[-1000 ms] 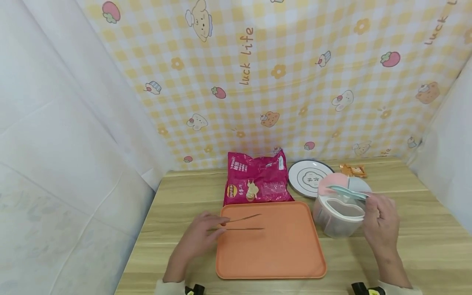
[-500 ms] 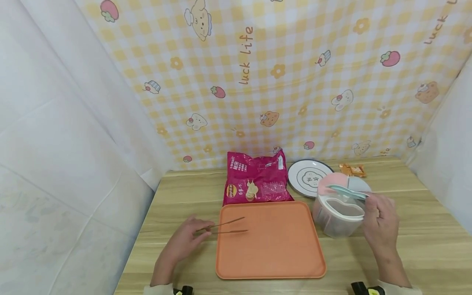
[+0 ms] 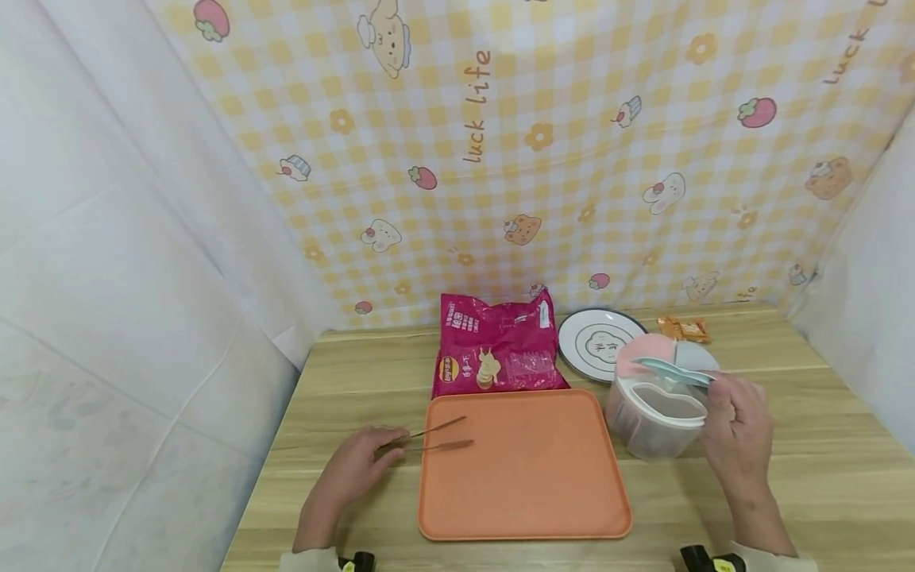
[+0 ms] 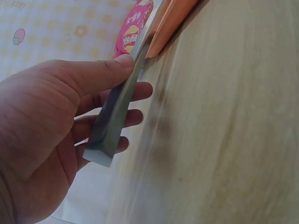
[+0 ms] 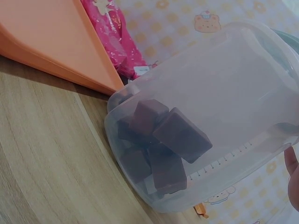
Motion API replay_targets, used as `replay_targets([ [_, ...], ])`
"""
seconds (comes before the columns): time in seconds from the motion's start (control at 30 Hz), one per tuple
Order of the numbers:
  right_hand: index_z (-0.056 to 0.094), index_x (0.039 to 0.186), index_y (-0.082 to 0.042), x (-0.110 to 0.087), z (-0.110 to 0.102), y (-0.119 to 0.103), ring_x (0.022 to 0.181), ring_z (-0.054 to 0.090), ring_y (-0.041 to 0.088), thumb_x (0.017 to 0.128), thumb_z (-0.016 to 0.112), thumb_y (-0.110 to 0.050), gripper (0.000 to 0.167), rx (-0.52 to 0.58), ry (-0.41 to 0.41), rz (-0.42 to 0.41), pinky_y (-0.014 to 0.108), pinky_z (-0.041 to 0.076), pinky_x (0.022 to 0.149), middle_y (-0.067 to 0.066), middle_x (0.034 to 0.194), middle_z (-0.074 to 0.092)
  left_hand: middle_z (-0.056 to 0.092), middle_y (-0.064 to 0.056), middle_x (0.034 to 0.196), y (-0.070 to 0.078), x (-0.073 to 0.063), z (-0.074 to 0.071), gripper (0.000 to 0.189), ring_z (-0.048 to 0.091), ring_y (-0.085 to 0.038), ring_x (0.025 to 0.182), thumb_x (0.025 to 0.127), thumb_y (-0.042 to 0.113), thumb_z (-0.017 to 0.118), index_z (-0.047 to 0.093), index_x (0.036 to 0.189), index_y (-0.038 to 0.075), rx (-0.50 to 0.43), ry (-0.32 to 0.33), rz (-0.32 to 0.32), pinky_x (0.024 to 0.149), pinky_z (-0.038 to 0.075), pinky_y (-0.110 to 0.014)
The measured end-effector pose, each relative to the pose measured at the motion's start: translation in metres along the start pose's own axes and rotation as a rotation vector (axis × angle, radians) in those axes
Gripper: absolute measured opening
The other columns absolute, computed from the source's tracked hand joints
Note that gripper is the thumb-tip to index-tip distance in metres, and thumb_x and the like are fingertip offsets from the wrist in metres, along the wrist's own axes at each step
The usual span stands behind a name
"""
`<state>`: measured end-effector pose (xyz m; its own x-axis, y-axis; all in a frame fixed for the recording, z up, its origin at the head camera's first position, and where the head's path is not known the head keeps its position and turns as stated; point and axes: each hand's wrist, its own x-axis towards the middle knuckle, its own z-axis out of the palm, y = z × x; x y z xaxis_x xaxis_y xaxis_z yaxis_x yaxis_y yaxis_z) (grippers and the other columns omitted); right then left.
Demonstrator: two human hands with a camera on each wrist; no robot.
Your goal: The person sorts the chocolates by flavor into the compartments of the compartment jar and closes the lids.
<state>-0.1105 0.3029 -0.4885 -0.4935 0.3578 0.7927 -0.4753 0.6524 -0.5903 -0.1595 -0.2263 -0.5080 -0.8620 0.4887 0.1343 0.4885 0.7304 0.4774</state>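
My left hand (image 3: 360,465) holds metal tongs (image 4: 114,112) between thumb and fingers, just left of the orange tray (image 3: 529,469). The tongs' two arms stand apart, and their tips reach over the tray's left side with nothing between them. At the right, my right hand (image 3: 739,433) grips a raised pale teal lid (image 3: 668,370) of a translucent divided container (image 3: 646,437). One compartment below that lid is uncovered; a pink lid (image 3: 643,351) and a grey-blue lid (image 3: 696,357) cover others. Through the container's wall, several dark brown blocks (image 5: 182,135) show at the bottom.
Behind the tray lies a magenta chip bag (image 3: 500,342), against its far edge. A white dark-rimmed plate (image 3: 574,342) stands behind the container, with small orange packets (image 3: 693,330) to its right. A checked cloth (image 3: 457,199) hangs at the back.
My left hand has drawn back leftward off the tray's edge, taking the tongs' tips from mid-tray toward its left side. My right hand and the raised lid have stayed in place.
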Motion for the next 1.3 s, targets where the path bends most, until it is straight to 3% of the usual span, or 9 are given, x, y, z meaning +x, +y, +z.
replay_targets([
  [0.97, 0.071, 0.095, 0.013, -0.001, 0.000, -0.003, 0.104, 0.053, -0.007, 0.110, 0.052, -0.018, 0.039, -0.007, -0.011, 0.035, 0.019, 0.028, 0.093, -0.031, 0.105, 0.061, 0.072, -0.005, 0.122, 0.000, 0.001, 0.003, 0.034, 0.066, -0.026, 0.114, 0.093, 0.010, 0.076, 0.073, 0.127, 0.006, -0.037, -0.013, -0.032, 0.099, 0.050, -0.048],
  [1.17, 0.071, 0.095, 0.012, -0.003, -0.001, -0.003, 0.105, 0.051, -0.006, 0.110, 0.052, -0.019, 0.040, -0.007, -0.013, 0.053, 0.019, 0.028, 0.091, -0.031, 0.105, 0.061, 0.067, -0.003, 0.131, 0.010, 0.005, -0.002, 0.044, 0.060, -0.027, 0.124, 0.094, 0.019, 0.077, 0.068, 0.137, 0.011, -0.050, 0.050, -0.037, 0.106, 0.045, -0.049],
  [1.3, 0.071, 0.095, 0.012, -0.001, 0.000, -0.003, 0.104, 0.053, -0.007, 0.110, 0.052, -0.021, 0.041, 0.005, -0.011, 0.040, 0.020, 0.029, 0.093, -0.030, 0.106, 0.062, 0.068, -0.003, 0.130, 0.029, 0.019, -0.007, 0.043, 0.060, -0.026, 0.123, 0.095, 0.017, 0.076, 0.068, 0.137, 0.012, -0.039, 0.141, 0.069, 0.103, 0.047, -0.049],
])
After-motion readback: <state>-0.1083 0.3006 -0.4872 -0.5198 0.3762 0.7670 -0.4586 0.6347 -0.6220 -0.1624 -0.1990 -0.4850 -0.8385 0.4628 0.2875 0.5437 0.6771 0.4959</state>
